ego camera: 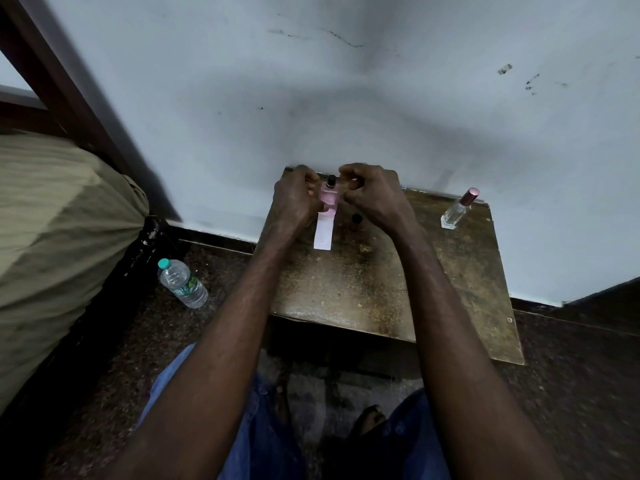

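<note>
Nearest the camera, the person's knees in blue trousers [256, 427] framed a sandalled foot [372, 415] on the dark speckled floor [114, 358]. Both bare forearms reached forward from there over a worn brown tabletop [381, 289]. To the left, a clear water bottle [181, 283] with a teal cap lay tilted on the floor, just beside the dark frame under a bulk of olive fabric [52, 237].

Farther on, a white paper strip [323, 233] hung down from the pink bottle [329, 197], its lower end over the tabletop. The left hand [294, 199] was closed round the left side of the pink bottle and held it upright near the far edge of the tabletop, with the black top showing above the fingers. The right hand [370, 195] had its fingers curled in close against the right side of the bottle. Whether they gripped it or pinched something small could not be told. A small dark object [356, 220] stood on the tabletop under the right hand, too shadowed to identify.

Well apart, at the far right corner of the tabletop, stood a clear glass bottle [457, 211] with a rose-coloured cap. Behind everything rose a pale, scuffed wall [346, 98].
</note>
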